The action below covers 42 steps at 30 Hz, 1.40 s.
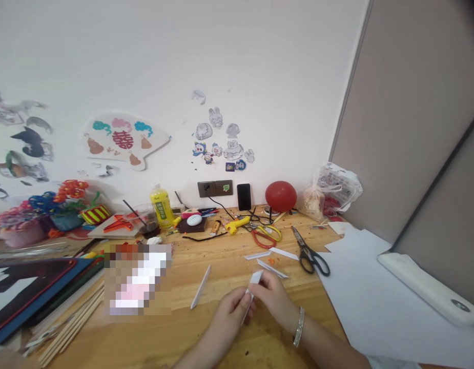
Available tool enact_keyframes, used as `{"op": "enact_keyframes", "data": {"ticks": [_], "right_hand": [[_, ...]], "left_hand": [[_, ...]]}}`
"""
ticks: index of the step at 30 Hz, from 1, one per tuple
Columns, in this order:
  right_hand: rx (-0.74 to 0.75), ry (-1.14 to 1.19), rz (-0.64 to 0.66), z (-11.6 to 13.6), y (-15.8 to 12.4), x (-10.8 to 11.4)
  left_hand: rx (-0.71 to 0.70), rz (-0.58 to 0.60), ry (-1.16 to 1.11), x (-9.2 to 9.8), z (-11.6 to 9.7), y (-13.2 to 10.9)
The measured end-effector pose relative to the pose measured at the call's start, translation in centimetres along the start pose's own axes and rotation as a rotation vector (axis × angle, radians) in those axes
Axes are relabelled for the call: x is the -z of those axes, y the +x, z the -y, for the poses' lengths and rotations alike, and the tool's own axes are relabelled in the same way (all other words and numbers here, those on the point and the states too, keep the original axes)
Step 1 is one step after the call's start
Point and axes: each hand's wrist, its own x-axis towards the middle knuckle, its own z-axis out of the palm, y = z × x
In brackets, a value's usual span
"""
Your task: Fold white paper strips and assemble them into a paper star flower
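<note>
Both hands pinch one narrow strip of folded white paper (255, 277) above the wooden table. My left hand (233, 307) grips its lower part with the thumb on top. At the upper end, my right hand (274, 296), with a silvery bracelet on the wrist, closes thumb and fingers round the paper. Part of the strip is hidden behind the fingers. Another folded paper strip (201, 287) lies to the left of the hands. Beyond them are several similar strips (272, 268), near black-handled scissors (310, 256).
White paper sheets (359, 271) cover the right side beside a white device (425, 287). At the back stand a yellow glue gun (237, 224), red-and-yellow scissors (266, 236), a drink bottle (162, 206), a phone (244, 197) and a red balloon (281, 196). Wooden sticks (73, 328) lie left.
</note>
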Motion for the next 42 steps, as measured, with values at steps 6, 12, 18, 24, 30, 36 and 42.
{"op": "enact_keyframes", "data": {"ticks": [6, 12, 18, 24, 30, 36, 42], "right_hand": [[0.048, -0.199, -0.048, 0.2, -0.3, 0.0], [0.104, -0.294, -0.021, -0.5, -0.3, -0.1], [0.142, -0.382, -0.01, -0.7, -0.2, 0.1], [0.21, -0.502, 0.036, -1.3, 0.1, 0.5], [0.275, -0.429, 0.091, -0.5, -0.3, 0.6], [0.439, -0.568, 0.049, 0.7, -0.9, 0.6], [0.377, -0.369, 0.101, 0.2, -1.2, 0.6]], "left_hand": [[-0.005, -0.042, 0.109, 0.2, -0.2, -0.1], [-0.042, -0.049, 0.166, 0.4, -0.3, 0.0], [-0.098, -0.145, 0.354, 0.6, -0.5, -0.2], [-0.068, -0.194, 0.404, 0.9, -0.2, 0.1], [-0.056, -0.123, 0.192, 0.2, -0.1, -0.1], [0.015, -0.002, -0.041, -0.5, -0.1, -0.6], [-0.059, -0.059, 0.135, -0.1, -0.9, -0.9]]}}
